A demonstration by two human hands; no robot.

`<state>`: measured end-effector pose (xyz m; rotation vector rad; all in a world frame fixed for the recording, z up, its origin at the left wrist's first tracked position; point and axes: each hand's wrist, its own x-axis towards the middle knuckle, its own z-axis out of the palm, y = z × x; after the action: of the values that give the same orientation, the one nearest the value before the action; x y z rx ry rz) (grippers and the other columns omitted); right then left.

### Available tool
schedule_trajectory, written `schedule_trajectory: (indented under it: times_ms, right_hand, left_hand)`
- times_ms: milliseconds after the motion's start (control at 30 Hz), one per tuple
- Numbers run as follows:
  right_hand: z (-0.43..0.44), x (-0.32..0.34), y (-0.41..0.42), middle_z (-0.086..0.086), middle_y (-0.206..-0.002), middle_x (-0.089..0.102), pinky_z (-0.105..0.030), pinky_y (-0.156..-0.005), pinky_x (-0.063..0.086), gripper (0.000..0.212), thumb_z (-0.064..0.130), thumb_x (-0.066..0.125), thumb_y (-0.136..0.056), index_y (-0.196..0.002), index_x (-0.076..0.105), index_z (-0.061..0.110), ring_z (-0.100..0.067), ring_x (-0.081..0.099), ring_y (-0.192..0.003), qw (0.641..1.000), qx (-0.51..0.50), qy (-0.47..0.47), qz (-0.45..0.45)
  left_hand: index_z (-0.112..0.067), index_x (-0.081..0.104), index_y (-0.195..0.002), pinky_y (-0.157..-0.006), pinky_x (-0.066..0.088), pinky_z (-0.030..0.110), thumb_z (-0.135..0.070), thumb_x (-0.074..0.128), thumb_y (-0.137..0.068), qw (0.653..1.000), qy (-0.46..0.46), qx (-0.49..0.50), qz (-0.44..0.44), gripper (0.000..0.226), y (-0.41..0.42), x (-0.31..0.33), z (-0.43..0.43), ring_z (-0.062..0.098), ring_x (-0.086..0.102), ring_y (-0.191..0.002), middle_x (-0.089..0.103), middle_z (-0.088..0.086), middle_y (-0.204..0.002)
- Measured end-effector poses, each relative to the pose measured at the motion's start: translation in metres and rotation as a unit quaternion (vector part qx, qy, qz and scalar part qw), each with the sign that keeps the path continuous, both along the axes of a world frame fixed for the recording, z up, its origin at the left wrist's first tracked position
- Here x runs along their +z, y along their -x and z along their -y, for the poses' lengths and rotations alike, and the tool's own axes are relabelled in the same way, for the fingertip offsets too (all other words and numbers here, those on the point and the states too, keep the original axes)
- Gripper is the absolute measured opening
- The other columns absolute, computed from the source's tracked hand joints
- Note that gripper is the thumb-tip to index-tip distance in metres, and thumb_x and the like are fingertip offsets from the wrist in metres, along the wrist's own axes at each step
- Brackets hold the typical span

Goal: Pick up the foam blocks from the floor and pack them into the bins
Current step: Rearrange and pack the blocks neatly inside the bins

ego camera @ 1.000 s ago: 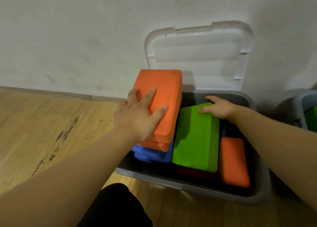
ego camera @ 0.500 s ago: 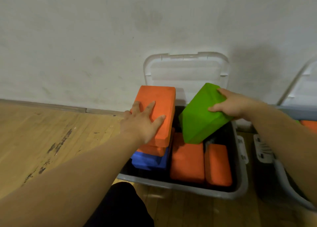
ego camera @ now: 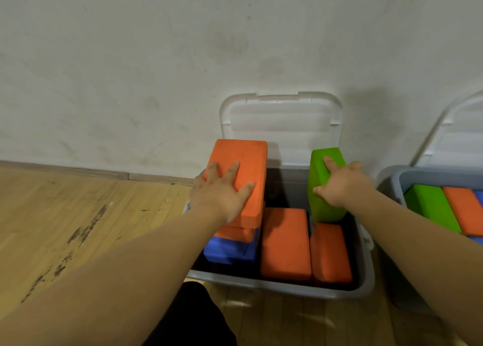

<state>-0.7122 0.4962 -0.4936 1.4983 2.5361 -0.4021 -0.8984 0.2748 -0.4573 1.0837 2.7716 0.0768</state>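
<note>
The rectangular green foam block (ego camera: pixel 325 209) is held upright by the gripping right hand (ego camera: pixel 339 186) inside the grey plastic bin (ego camera: pixel 274 286); the rectangular orange foam block (ego camera: pixel 241 154) atop the left stack (ego camera: pixel 232 246) is touched by the flat, spread-fingered left hand (ego camera: pixel 223 192).

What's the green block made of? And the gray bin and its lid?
The green block looks like foam: matte, faintly grainy, with soft rounded edges. The bin seems to be hard plastic, smooth gray with a slight sheen on the rim. The lid is probably frosted clear plastic; the wall shows through it.
</note>
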Motion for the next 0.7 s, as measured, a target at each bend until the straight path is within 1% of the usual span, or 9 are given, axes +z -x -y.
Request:
schedule_trajectory:
  times_ms: [67,133,233,300,400,467,567,633,700]
  right_hand:
    - [0.003,-0.008,0.007,-0.030,-0.150,0.030,-0.041,-0.110,0.039,0.102,0.068,0.058,-0.088,-0.162,-0.004,0.034,-0.041,0.037,-0.138,1.000,-0.003,-0.008,-0.009]
    - [0.000,-0.024,0.007,-0.027,-0.150,0.035,-0.042,-0.109,0.039,0.106,0.071,0.061,-0.083,-0.162,0.001,0.035,-0.042,0.039,-0.136,1.000,-0.001,0.003,-0.011]
    - [-0.008,-0.056,-0.005,-0.023,-0.157,0.036,-0.045,-0.114,0.036,0.105,0.070,0.060,-0.085,-0.163,0.002,0.028,-0.042,0.035,-0.143,0.999,-0.008,0.037,0.014]
    - [-0.013,-0.065,-0.009,-0.020,-0.162,0.032,-0.044,-0.117,0.032,0.099,0.070,0.052,-0.090,-0.163,0.004,0.023,-0.040,0.031,-0.146,0.999,-0.007,0.040,0.022]
    - [-0.027,-0.060,0.008,-0.018,-0.160,0.036,-0.041,-0.120,0.027,0.082,0.061,0.047,-0.094,-0.159,0.025,0.016,-0.037,0.032,-0.146,0.999,0.017,0.041,0.029]
    - [-0.034,-0.061,0.023,-0.014,-0.155,0.045,-0.040,-0.118,0.030,0.076,0.057,0.051,-0.092,-0.154,0.036,0.016,-0.035,0.040,-0.141,0.997,0.047,0.036,0.053]
    - [-0.036,-0.077,0.037,-0.017,-0.145,0.050,-0.043,-0.110,0.040,0.080,0.060,0.055,-0.083,-0.150,0.040,0.018,-0.040,0.043,-0.132,0.991,0.073,0.058,0.094]
    - [-0.033,-0.083,0.041,-0.019,-0.141,0.052,-0.044,-0.109,0.042,0.081,0.058,0.054,-0.078,-0.148,0.043,0.019,-0.039,0.046,-0.129,0.988,0.076,0.069,0.117]
    - [-0.037,-0.093,0.041,-0.016,-0.144,0.053,-0.042,-0.111,0.040,0.073,0.054,0.055,-0.087,-0.149,0.045,0.018,-0.037,0.047,-0.132,0.987,0.076,0.057,0.127]
  left_hand:
    - [-0.055,0.005,-0.156,-0.115,0.032,0.057,-0.089,0.019,-0.084,1.000,-0.004,-0.003,-0.002,0.081,0.001,-0.001,-0.001,0.042,0.024,-0.145,0.006,-0.001,-0.167]
    - [-0.055,0.006,-0.156,-0.115,0.033,0.057,-0.089,0.019,-0.084,1.000,-0.008,-0.004,-0.004,0.081,0.001,-0.002,-0.001,0.042,0.025,-0.144,0.007,0.000,-0.167]
    - [-0.055,0.007,-0.156,-0.115,0.032,0.056,-0.089,0.020,-0.084,1.000,-0.014,-0.004,-0.011,0.081,0.003,-0.005,-0.002,0.042,0.028,-0.144,0.007,0.001,-0.166]
    - [-0.055,0.008,-0.156,-0.115,0.032,0.056,-0.089,0.021,-0.084,1.000,-0.021,-0.004,-0.016,0.080,0.003,-0.006,-0.002,0.041,0.028,-0.144,0.008,0.000,-0.166]
    - [-0.055,0.009,-0.156,-0.114,0.033,0.055,-0.088,0.022,-0.085,0.999,-0.026,-0.005,-0.020,0.080,0.005,-0.009,-0.003,0.040,0.029,-0.144,0.008,0.000,-0.166]
    - [-0.056,0.009,-0.155,-0.115,0.033,0.054,-0.089,0.022,-0.084,0.999,-0.026,-0.007,-0.025,0.080,0.007,-0.010,-0.005,0.040,0.028,-0.144,0.009,0.000,-0.165]
    - [-0.056,0.008,-0.155,-0.115,0.034,0.054,-0.090,0.021,-0.083,0.999,-0.018,-0.006,-0.030,0.081,0.009,-0.011,-0.006,0.040,0.027,-0.144,0.008,-0.001,-0.165]
    - [-0.056,0.007,-0.155,-0.113,0.035,0.055,-0.090,0.021,-0.083,0.999,-0.014,-0.007,-0.032,0.081,0.010,-0.012,-0.007,0.041,0.027,-0.144,0.008,-0.001,-0.165]
    - [-0.057,0.007,-0.155,-0.112,0.036,0.055,-0.090,0.022,-0.083,1.000,-0.011,-0.003,-0.029,0.080,0.010,-0.011,-0.007,0.040,0.026,-0.144,0.007,-0.002,-0.165]
